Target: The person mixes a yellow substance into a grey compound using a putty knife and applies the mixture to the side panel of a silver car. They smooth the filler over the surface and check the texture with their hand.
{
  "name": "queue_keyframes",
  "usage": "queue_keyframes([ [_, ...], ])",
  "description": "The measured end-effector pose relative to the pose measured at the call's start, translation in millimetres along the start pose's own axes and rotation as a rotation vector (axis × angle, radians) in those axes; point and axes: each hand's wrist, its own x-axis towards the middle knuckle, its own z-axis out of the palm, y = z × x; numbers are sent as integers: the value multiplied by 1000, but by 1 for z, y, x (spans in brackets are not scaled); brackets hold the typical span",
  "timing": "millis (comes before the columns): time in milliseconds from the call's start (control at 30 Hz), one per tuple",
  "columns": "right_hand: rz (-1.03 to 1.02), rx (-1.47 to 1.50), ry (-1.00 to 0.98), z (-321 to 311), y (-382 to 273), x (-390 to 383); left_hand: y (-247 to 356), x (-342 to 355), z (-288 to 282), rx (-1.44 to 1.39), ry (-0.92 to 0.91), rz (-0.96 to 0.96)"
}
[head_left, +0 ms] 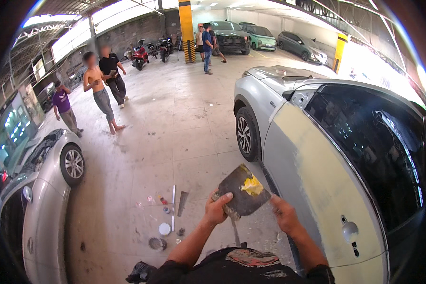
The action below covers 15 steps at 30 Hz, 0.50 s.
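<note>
My left hand point(216, 208) grips a dark square board point(235, 184) by its left side, thumb on top. A lump of yellow paste point(252, 186) lies on the board's right half. My right hand point(284, 213) is closed at the board's right corner; what it holds there is too small to make out. Both hands are beside a silver car's door point(312, 156), which has a broad pale yellow patch around its dark handle opening.
Another silver car point(52, 203) stands at left. On the floor point(175, 123) lie a white can lid point(164, 229), a tin point(156, 244), a long white strip point(173, 207) and a flat blade point(182, 203). Several people point(99, 85), motorbikes point(140, 57), yellow pillars point(187, 38) and parked cars are farther back.
</note>
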Motion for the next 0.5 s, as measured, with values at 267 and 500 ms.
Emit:
queue_keyframes([
  [267, 294, 1313, 500, 19, -54, 27, -5, -1, 36, 266, 13, 287],
  [500, 157, 1379, 424, 1, -63, 41, -12, -14, 32, 939, -290, 171],
])
